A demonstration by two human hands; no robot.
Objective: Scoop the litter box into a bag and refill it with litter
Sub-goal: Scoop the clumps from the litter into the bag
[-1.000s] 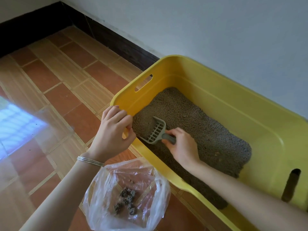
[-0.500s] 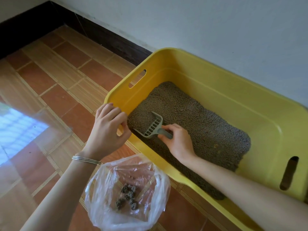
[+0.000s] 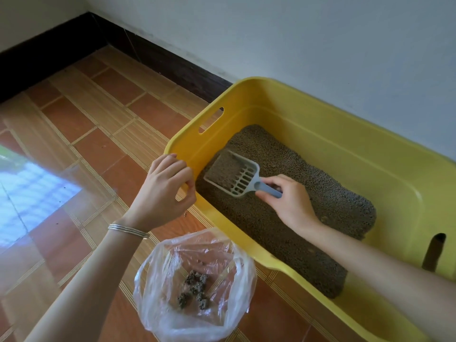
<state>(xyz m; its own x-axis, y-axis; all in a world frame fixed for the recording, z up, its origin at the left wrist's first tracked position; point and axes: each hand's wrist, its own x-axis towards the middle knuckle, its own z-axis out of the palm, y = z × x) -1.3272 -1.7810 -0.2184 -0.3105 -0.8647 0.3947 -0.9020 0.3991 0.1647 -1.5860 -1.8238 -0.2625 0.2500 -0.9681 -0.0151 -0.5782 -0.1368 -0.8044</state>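
Head view: risk first. Could spill loose litter (image 3: 283, 218) over the yellow litter box (image 3: 357, 154) rim onto the floor (image 3: 103, 134) if scoop (image 3: 234, 174), heaped at centre frame, tips on the way to the clear bag (image 3: 195, 287) at lower centre. Could also carry clean grains along if lifted unsifted. Right hand (image 3: 286, 203) curled round the scoop handle, wrist low inside the box. Left hand (image 3: 165, 191) gripping the near rim, fingers bent over it, steadying.
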